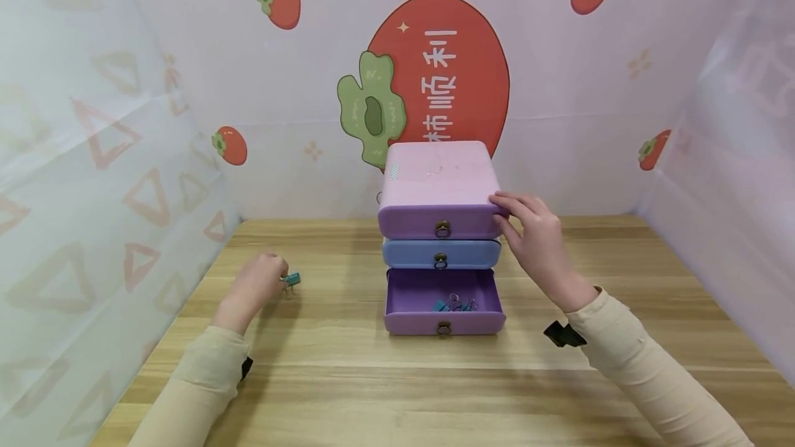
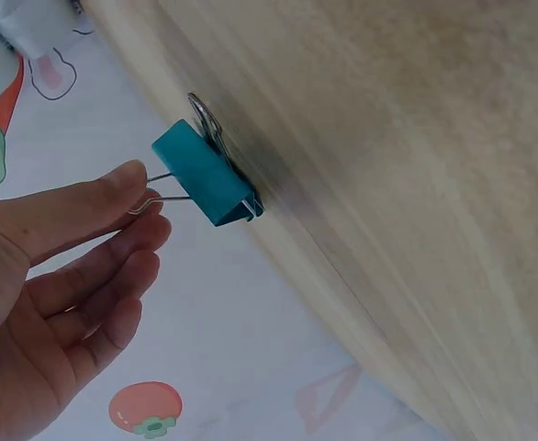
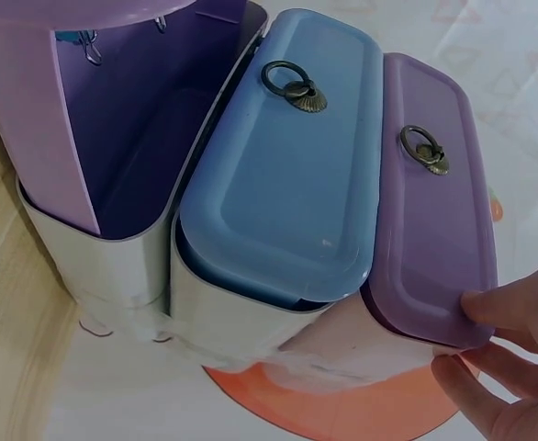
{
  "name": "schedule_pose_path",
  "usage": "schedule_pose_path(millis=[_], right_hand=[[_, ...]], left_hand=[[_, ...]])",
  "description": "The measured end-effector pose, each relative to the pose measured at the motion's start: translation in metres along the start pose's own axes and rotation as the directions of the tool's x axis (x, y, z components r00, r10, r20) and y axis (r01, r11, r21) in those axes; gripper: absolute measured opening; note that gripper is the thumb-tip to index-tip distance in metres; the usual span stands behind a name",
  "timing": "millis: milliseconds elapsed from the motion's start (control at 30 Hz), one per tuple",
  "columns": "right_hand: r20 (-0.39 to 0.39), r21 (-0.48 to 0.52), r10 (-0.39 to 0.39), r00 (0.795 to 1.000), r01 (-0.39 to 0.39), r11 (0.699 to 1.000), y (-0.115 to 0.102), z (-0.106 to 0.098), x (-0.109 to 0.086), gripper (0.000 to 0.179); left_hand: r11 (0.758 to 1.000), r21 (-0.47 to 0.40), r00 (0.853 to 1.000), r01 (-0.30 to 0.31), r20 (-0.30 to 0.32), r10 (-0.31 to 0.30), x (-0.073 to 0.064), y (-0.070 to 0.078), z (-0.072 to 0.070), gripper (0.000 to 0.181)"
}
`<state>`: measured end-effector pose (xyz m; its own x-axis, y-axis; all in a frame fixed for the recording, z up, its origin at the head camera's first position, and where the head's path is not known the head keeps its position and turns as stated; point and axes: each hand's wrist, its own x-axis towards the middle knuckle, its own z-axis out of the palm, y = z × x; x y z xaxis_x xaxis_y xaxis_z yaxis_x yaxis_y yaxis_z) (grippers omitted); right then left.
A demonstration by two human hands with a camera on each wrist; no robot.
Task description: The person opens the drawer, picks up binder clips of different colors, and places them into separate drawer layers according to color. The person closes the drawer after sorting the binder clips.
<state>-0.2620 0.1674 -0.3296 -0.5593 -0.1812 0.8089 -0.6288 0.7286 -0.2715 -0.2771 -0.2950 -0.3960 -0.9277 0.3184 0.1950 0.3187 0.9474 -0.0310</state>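
My left hand [image 1: 253,286] pinches a wire handle of a teal binder clip [image 2: 203,173] between thumb and fingers. The clip is at the wooden tabletop on the left, its other handle pointing away. My right hand [image 1: 539,243] touches the upper right corner of a small three-drawer cabinet [image 1: 441,174], thumb and fingers lying about the corner with fairly straight fingers. The cabinet's bottom purple drawer [image 1: 444,323] is pulled out, with several binder clips [image 1: 455,305] inside. Above it, the blue drawer [image 3: 287,175] and the top purple drawer [image 3: 430,220] are pushed in, or nearly so.
Each drawer front has a brass ring pull [image 1: 442,229]. The wooden table [image 1: 348,392] runs up to a pale backdrop [image 1: 298,74] printed with persimmons. Fabric walls [image 1: 81,192] stand on both sides. Dark straps show at both wrists.
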Motion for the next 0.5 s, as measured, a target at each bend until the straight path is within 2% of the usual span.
schedule_pose_path(millis=[233, 333, 500], right_hand=[[-0.004, 0.005, -0.011, 1.0, 0.011, 1.0, -0.0004, 0.0, 0.0007, 0.032], [-0.002, 0.007, -0.012, 1.0, 0.012, 1.0, -0.0003, -0.0003, 0.0007, 0.031], [0.001, 0.008, -0.015, 1.0, 0.015, 1.0, 0.0008, -0.0006, 0.0008, 0.032]], left_hand=[[1.0, -0.014, 1.0, 0.022, -0.012, -0.023, -0.0001, 0.0035, 0.0011, 0.015], [1.0, 0.001, 0.998, 0.03, -0.049, -0.03, 0.0003, 0.0049, 0.0015, 0.017], [0.998, 0.049, 0.987, 0.027, -0.157, -0.019, 0.0035, 0.0092, 0.0004, 0.019]])
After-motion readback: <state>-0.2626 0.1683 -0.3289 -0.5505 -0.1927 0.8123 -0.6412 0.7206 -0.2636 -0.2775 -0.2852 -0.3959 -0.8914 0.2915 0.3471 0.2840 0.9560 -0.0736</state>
